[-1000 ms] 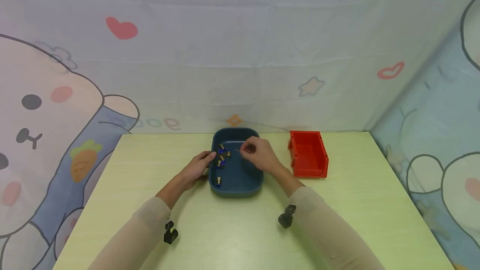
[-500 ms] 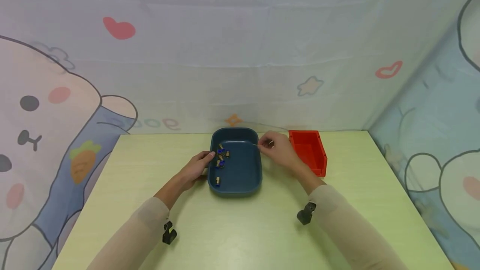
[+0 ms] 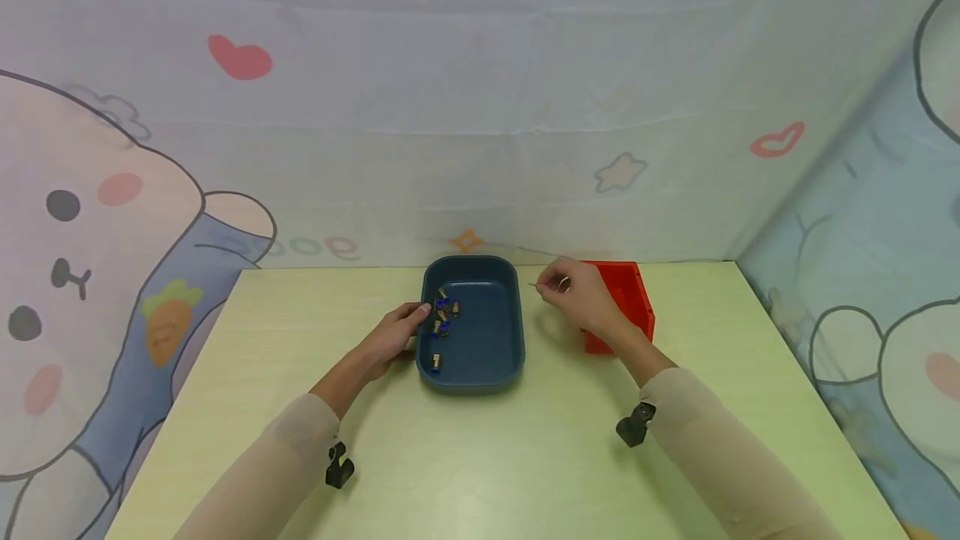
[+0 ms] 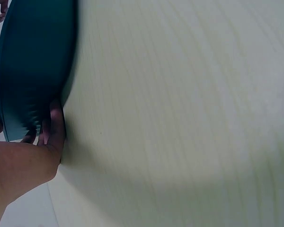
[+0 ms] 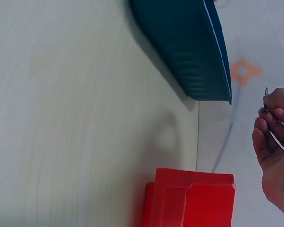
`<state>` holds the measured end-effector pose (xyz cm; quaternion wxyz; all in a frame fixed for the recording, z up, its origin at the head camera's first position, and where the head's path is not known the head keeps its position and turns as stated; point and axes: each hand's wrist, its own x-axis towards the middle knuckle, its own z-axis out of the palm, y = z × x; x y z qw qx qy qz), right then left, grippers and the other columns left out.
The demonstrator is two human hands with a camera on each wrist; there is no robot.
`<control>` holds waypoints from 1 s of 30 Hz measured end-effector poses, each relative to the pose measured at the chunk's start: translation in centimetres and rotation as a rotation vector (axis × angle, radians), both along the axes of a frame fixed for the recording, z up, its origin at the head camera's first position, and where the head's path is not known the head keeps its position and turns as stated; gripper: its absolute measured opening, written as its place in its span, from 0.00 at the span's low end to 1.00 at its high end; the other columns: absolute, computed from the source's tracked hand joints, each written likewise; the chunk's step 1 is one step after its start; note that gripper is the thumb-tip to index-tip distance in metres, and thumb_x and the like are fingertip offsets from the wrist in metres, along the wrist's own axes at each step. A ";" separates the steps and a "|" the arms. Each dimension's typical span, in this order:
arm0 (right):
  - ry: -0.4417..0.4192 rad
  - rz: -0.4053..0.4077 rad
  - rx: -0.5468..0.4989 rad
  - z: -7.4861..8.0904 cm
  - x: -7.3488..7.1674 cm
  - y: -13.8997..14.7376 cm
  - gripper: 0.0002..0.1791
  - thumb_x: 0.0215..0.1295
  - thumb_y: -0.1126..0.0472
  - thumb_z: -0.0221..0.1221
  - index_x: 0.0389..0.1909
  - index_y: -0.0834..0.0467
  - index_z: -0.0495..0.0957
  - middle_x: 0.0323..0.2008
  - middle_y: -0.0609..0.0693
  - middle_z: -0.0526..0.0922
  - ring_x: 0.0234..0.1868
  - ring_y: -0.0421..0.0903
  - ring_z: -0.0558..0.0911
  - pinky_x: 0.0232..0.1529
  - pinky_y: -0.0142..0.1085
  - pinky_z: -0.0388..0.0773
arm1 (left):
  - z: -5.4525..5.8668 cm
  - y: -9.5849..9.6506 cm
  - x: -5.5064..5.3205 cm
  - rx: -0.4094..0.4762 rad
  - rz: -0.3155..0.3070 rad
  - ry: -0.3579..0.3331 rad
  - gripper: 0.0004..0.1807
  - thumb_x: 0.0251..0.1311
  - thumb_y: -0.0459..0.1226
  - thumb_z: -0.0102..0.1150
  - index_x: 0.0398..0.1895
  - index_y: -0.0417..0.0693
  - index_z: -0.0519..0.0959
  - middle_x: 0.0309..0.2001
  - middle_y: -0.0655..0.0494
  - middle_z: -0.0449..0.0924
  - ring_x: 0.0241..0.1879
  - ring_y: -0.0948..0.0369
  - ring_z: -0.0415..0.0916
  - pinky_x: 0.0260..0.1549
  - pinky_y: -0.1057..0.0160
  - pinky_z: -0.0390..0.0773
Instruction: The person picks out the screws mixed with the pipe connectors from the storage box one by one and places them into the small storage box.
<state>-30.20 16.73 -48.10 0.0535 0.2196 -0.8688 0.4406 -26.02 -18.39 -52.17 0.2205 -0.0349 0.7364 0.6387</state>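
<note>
A dark blue tray (image 3: 480, 365) stands on the table, with several small brass fittings (image 3: 442, 317) with blue ends along its left side. My left hand (image 3: 392, 335) grips the tray's left wall, thumb at the rim and fingers on the outside; the left wrist view shows these fingers (image 4: 57, 125) against the wall. My right hand (image 3: 581, 294) is raised between the tray and a red bin (image 3: 637, 307), covering part of the bin. Between thumb and forefinger it pinches a thin metal pin (image 5: 266, 97), pointing away from the fingertips; its exact kind is too small to tell.
The red bin (image 5: 208, 203) stands right of the tray, near the table's back edge. A printed cloth (image 3: 480, 148) hangs directly behind the pale wooden table (image 3: 450, 465). Each sleeve carries a small black wrist mount (image 3: 339, 467).
My right hand has moved right from over the tray, out past its rim to the left side of the red bin, carrying the thin metal pin. My left hand stays on the tray.
</note>
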 end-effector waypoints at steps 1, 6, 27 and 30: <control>-0.003 -0.002 0.003 0.1 -0.1 0.1 0.02 0.70 0.67 0.67 0.40 0.61 0.86 0.37 0.51 0.86 0.39 0.48 0.83 0.46 0.40 0.82 | 0.0 0.0 0.0 -0.001 0.000 -0.001 0.37 0.84 0.54 0.45 0.83 0.41 0.55 0.79 0.36 0.61 0.79 0.39 0.57 0.70 0.36 0.68; -0.007 -0.014 0.006 0.3 -0.3 0.8 0.02 0.71 0.67 0.67 0.41 0.61 0.86 0.37 0.52 0.86 0.40 0.49 0.82 0.46 0.39 0.82 | 0.0 -0.1 0.1 -0.005 -0.001 0.002 0.37 0.84 0.54 0.45 0.83 0.41 0.55 0.78 0.36 0.61 0.79 0.39 0.57 0.70 0.36 0.68; 0.007 -0.118 0.011 0.5 -0.2 4.6 0.02 0.71 0.67 0.67 0.42 0.60 0.85 0.39 0.53 0.86 0.39 0.49 0.82 0.42 0.33 0.79 | 0.2 0.2 0.2 0.005 -0.001 0.001 0.36 0.85 0.53 0.44 0.83 0.41 0.55 0.79 0.36 0.61 0.79 0.39 0.56 0.71 0.37 0.68; 0.016 -0.139 0.018 0.5 -0.2 5.2 0.02 0.72 0.66 0.66 0.42 0.60 0.85 0.40 0.53 0.86 0.39 0.49 0.81 0.42 0.32 0.79 | 0.3 0.2 0.3 0.008 -0.001 0.000 0.36 0.84 0.53 0.45 0.83 0.41 0.56 0.78 0.36 0.62 0.79 0.39 0.56 0.71 0.37 0.68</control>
